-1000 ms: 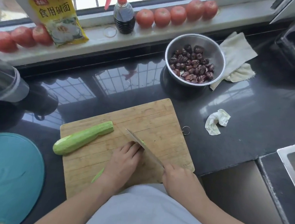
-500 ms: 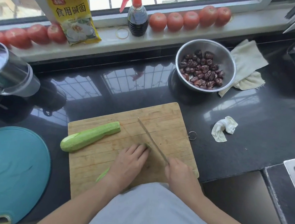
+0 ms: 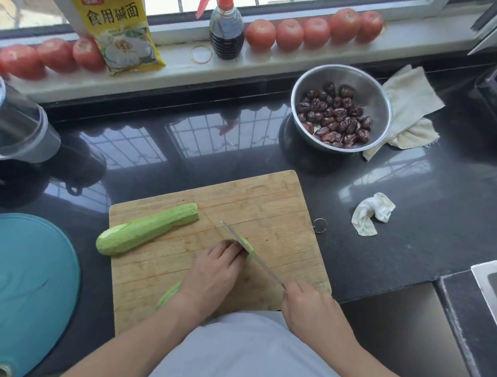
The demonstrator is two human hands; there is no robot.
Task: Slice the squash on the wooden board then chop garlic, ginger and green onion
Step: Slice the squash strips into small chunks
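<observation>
**Knife's right at your fingertips, squash half runs back under your left palm**

Starting at the fingers: your left hand [image 3: 215, 270] is lying flat-ish on top of the squash half [image 3: 169, 296] you're cutting, fingers only gently bent and pressing it down on the wooden board [image 3: 270, 202]. It reads more like a press than a grip. Your right hand [image 3: 309, 309] is wrapped tight around the knife handle, index finger stretched up toward the blade.

The bit that matters for the next cut: the knife [image 3: 248, 252] sits just beside your left fingertips, on their far right side, running diagonally from your right hand out toward the middle of the board. A thin pale green sliver shows right against the blade there. The squash's long axis runs the other way, from that cut end back toward you and to the left, with its tail poking out near your left wrist. So I'd guess the blade needs to walk toward your left hand, and those fingertips need to back up ahead of it. The left hand is the one on the squash; the right only touches the knife.

The other squash half [image 3: 146, 229] lies well apart at the board's left side, light green, speckled, one end cut square, the rounded tip hanging a little over the board's edge. It looks firm and smooth, could roll.

No garlic, ginger or green onion anywhere I can see.
</observation>
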